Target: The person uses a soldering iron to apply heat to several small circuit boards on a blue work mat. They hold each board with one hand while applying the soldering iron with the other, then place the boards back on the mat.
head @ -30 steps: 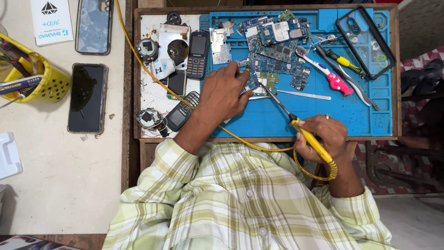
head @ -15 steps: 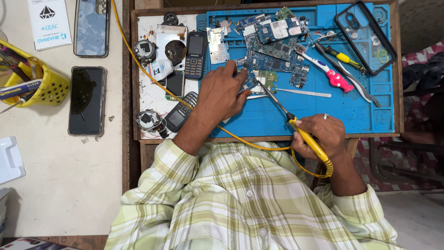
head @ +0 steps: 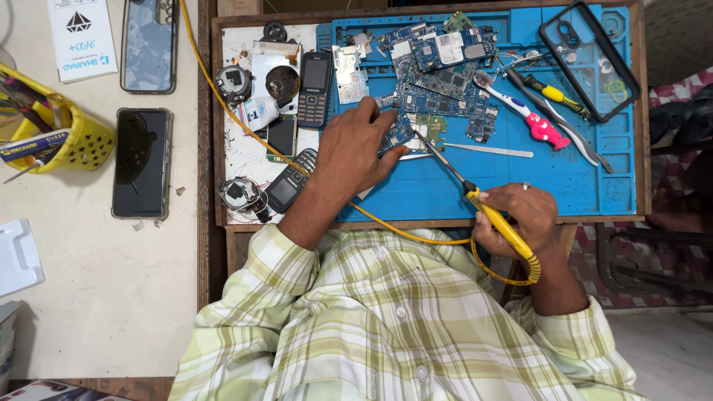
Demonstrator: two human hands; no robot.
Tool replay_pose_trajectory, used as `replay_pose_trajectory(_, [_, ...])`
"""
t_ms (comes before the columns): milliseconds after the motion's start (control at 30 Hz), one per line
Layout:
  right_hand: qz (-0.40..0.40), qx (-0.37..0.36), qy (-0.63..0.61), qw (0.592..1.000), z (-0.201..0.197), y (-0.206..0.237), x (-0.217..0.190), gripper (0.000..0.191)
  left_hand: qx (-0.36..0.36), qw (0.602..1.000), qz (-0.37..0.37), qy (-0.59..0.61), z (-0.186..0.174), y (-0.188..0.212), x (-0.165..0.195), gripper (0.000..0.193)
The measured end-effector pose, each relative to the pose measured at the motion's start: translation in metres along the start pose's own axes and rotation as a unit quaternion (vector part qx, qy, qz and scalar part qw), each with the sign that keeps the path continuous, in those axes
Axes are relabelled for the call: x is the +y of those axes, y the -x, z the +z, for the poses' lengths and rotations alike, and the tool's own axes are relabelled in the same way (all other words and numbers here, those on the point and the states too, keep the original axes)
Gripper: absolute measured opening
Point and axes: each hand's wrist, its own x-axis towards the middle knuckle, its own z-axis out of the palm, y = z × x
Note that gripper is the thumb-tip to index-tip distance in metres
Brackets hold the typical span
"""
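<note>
My left hand (head: 355,148) presses down on a small blue circuit board (head: 397,134) lying on the blue work mat (head: 475,186). My right hand (head: 520,215) grips a yellow-handled soldering iron (head: 490,215). Its thin metal tip (head: 427,145) reaches up and left to the edge of that board, beside my left fingers. A yellow cable (head: 416,236) loops from the iron's handle under my arms and runs up the left side of the tray.
More circuit boards (head: 438,67), a pink-handled tool (head: 523,111), a yellow screwdriver (head: 549,93) and a black phone case (head: 590,56) lie on the mat. Keypad phones (head: 314,89), round parts (head: 234,82), two smartphones (head: 141,163) and a yellow basket (head: 63,137) are left.
The view has shifted slightly. My hands keep their hold, with the iron's tip staying at the board under my left fingers.
</note>
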Motion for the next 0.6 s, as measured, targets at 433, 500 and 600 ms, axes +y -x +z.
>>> replay_pose_trajectory(433, [0.010, -0.006, -0.014, 1.000, -0.0004, 0.0012, 0.0024, 0.026, -0.001, 1.000, -0.011, -0.010, 0.0012, 0.0003, 0.0014, 0.060])
replay_pose_trajectory(500, [0.016, -0.004, -0.008, 1.000, -0.0007, 0.0020, 0.0015, 0.027, -0.008, 1.000, -0.018, -0.004, 0.0009, 0.0004, 0.0019, 0.059])
replay_pose_trajectory(600, [0.016, -0.006, 0.001, 1.000, -0.0003, 0.0023, 0.0002, 0.027, -0.005, 1.000, -0.017, -0.010, 0.0010, 0.0002, 0.0039, 0.056])
